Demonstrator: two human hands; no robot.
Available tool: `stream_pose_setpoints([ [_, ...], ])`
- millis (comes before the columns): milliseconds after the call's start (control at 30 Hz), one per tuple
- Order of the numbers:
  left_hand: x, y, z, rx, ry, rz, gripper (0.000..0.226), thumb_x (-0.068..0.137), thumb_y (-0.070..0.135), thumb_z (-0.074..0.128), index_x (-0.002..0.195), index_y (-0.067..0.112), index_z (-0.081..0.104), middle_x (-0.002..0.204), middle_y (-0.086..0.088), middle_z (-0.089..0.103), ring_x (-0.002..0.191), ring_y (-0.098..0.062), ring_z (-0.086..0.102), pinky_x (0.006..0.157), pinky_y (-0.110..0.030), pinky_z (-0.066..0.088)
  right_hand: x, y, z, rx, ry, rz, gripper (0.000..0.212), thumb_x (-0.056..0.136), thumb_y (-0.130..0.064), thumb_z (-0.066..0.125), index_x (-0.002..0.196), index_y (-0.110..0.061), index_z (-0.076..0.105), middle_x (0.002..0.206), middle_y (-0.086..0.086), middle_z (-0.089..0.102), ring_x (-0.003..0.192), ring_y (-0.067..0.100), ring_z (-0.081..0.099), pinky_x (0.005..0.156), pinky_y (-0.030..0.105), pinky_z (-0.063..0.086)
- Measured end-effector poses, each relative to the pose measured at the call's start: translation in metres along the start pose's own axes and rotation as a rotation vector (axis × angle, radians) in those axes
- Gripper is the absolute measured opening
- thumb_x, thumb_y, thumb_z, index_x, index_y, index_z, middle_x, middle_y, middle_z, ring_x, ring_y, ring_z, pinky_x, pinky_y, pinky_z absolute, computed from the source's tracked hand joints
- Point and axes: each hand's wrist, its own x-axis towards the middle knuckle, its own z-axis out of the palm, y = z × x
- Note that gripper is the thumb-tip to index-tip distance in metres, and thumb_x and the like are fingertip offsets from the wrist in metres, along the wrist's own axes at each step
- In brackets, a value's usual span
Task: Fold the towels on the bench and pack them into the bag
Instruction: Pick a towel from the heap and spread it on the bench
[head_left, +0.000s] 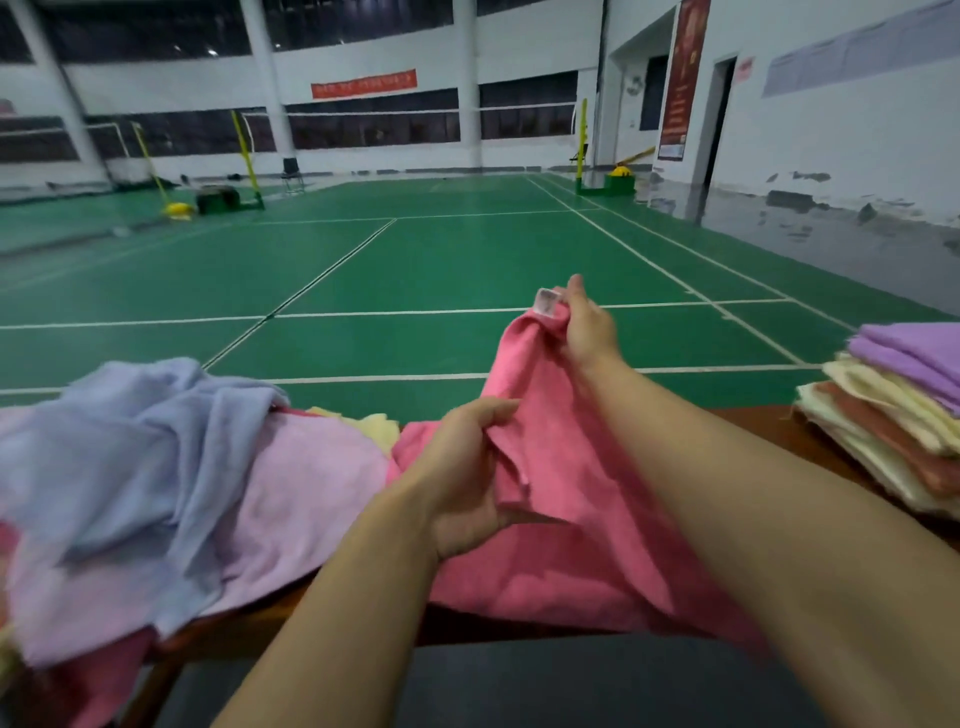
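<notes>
So, fingers first: the right hand (584, 325) has its fingertips pinched around the top corner of a pink terry-cloth towel (561, 499), right by the small white sewn-in label (548, 301), and holds that corner up toward the far side. The left hand (467, 478) sits lower and nearer, with thumb and curled fingers gripping a bunched edge of the same towel around its middle. From there the pink cloth hangs down, drapes over the brown wooden bench (260, 629) and spills past its near edge.

On the left end of the bench is a messy heap of unfolded stuff: a pale blue towel (135, 447) on top, a light lilac-pink towel (306, 493) under it, and a bit of pale yellow towel (371, 423) peeking out behind. Over at the right end, well apart from the hands, sits a neat stack of folded towels (893, 410), purple on top, then cream and rust-coloured layers. Beyond the bench is a green badminton court floor (415, 270) with white lines.
</notes>
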Motion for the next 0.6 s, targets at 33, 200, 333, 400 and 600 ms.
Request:
stream_pose_setpoints([
  [33, -0.008, 0.004, -0.009, 0.004, 0.039, -0.008, 0.036, 0.097, 0.028, 0.046, 0.11, 0.0, 0.065, 0.108, -0.021, 0.058, 0.099, -0.037, 0.059, 0.09, -0.067, 0.05, 0.005, 0.011, 0.012, 0.003, -0.043, 0.029, 0.061, 0.072, -0.078, 0.051, 0.08, -0.022, 0.076, 0.093, 0.005, 0.075, 0.101, 0.03, 0.07, 0.101, 0.053, 0.051],
  [200, -0.04, 0.016, -0.049, 0.024, 0.315, 0.013, 0.022, 0.097, 0.019, 0.049, 0.095, 0.007, 0.067, 0.074, -0.013, 0.071, 0.058, -0.025, 0.069, 0.058, -0.034, 0.06, -0.046, 0.01, 0.078, -0.242, -0.246, 0.102, 0.073, 0.093, -0.076, 0.032, 0.102, -0.016, 0.072, 0.114, 0.007, 0.071, 0.11, 0.027, 0.065, 0.106, 0.043, 0.046],
  [333, -0.052, 0.022, -0.061, 0.066, 0.427, -0.032, 0.023, 0.098, 0.017, 0.049, 0.11, 0.002, 0.062, 0.075, -0.017, 0.072, 0.057, -0.027, 0.069, 0.052, -0.036, 0.059, -0.054, 0.029, 0.101, -0.354, -0.349, 0.134, 0.075, 0.104, -0.062, 0.021, 0.13, -0.006, 0.064, 0.131, 0.008, 0.064, 0.118, 0.021, 0.058, 0.098, 0.027, 0.038],
  [400, -0.058, 0.025, -0.058, 0.111, 0.43, -0.055, 0.02, 0.1, 0.016, 0.047, 0.107, 0.002, 0.06, 0.072, -0.018, 0.072, 0.054, -0.028, 0.07, 0.048, -0.043, 0.06, -0.056, 0.038, 0.107, -0.394, -0.354, 0.143, 0.079, 0.102, -0.065, 0.019, 0.138, -0.007, 0.058, 0.133, 0.005, 0.059, 0.121, 0.02, 0.054, 0.1, 0.027, 0.035],
  [600, -0.067, 0.024, -0.051, 0.405, 0.505, -0.086, 0.008, 0.102, 0.017, 0.048, 0.103, 0.011, 0.054, 0.106, -0.013, 0.059, 0.086, -0.033, 0.068, 0.064, -0.049, 0.063, -0.061, 0.051, 0.117, -0.573, -0.473, 0.113, 0.089, 0.095, -0.077, 0.015, 0.153, -0.015, 0.042, 0.153, 0.008, 0.048, 0.144, 0.025, 0.041, 0.12, 0.037, 0.025],
])
